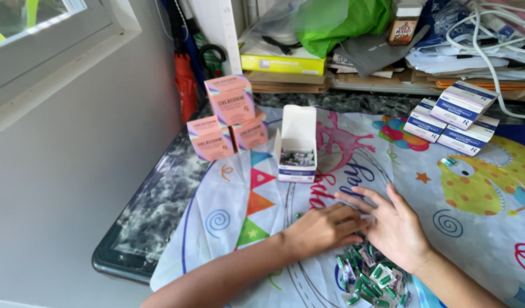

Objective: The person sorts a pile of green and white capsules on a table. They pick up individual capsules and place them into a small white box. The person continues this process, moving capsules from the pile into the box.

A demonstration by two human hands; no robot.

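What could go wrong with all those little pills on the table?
The loose capsule packs are heaped by the near edge under both hands, left hand and right hand, so a sweep might push some off. The open box stands upright and could tip if bumped. One stray capsule lies apart and might get lost.

Grey wall (pixel 63 171), daylit window (pixel 40 23), marble-topped table (pixel 154 211)

A dark marbled table (pixel 154 205) fills the lower frame, spread with a colourful printed party cloth (pixel 445 228). On the cloth, an open white box (pixel 297 145) stands at centre; green capsule strips (pixel 371 279) heap at bottom centre. Pink boxes (pixel 228 117) stack at upper left, white-and-blue boxes (pixel 456 117) at upper right.
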